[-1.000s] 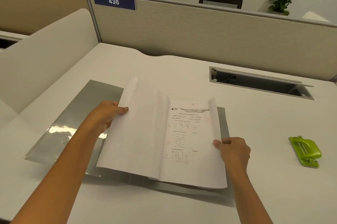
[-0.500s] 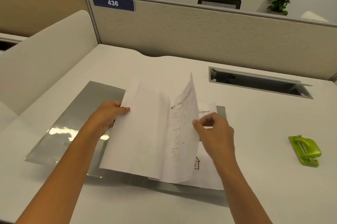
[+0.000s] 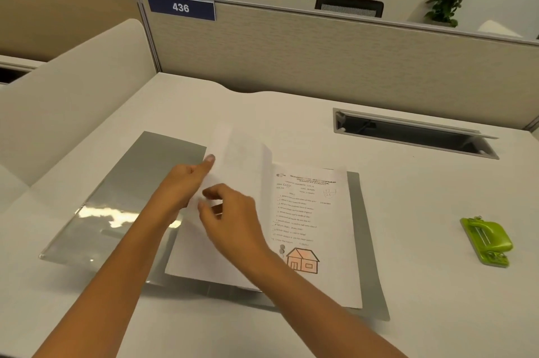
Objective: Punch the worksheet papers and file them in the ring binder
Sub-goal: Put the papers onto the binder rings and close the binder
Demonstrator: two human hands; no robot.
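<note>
Gripping turned pages, left hand, right hand fingers curled over them

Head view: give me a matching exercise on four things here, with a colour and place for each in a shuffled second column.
Things
1. punch
2. binder
3. sign
4. house worksheet

Colour and place
A. blue, on the partition
B. green, alone at the right of the desk
C. grey, lying open under the papers
D. white, flat on the binder's right half

Pairs: 1-B, 2-C, 3-A, 4-D
</note>
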